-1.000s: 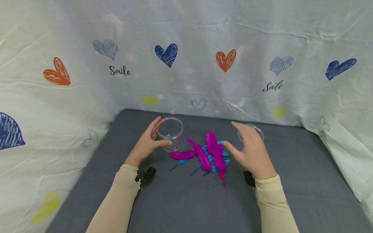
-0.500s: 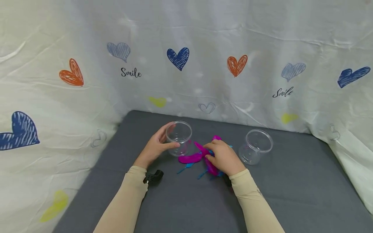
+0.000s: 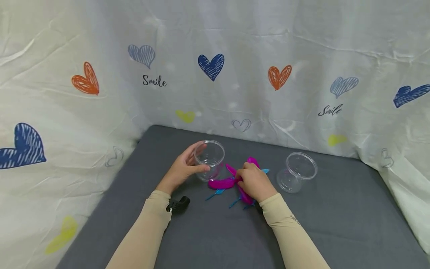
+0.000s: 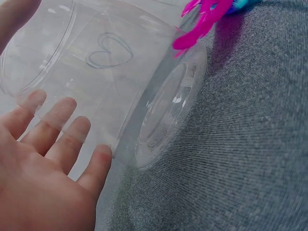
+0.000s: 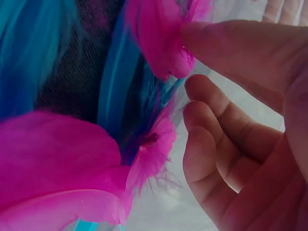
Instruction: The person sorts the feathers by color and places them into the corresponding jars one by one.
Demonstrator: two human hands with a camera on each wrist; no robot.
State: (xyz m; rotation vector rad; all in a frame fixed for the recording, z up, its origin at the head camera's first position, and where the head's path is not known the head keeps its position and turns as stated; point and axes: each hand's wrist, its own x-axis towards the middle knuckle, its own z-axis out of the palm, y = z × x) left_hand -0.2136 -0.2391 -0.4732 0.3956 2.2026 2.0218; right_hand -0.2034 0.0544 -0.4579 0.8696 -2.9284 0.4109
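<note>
My left hand (image 3: 181,168) holds a clear plastic cup (image 3: 215,160) upright on the table, thumb at the near side and fingers round the far side. The left wrist view shows several fingertips against the wall of this cup (image 4: 115,82). In the middle, my right hand (image 3: 256,181) is down in a pile of pink feathers (image 3: 221,183) and blue feathers (image 3: 219,191). In the right wrist view, its thumb (image 5: 226,43) lies on a pink feather (image 5: 156,36) and seems to pinch it; the index fingertip is hidden. More feathers lie beneath the hand, partly covered.
A second clear plastic cup (image 3: 292,178) stands right of the feathers, near my right hand. The table has a grey cloth (image 3: 336,224). A white curtain (image 3: 248,45) printed with hearts hangs behind and at the sides.
My right hand has moved left and down from beside the second cup to the feathers, and its fingers have closed in there. The left hand stays on its cup. The view has shifted slightly.
</note>
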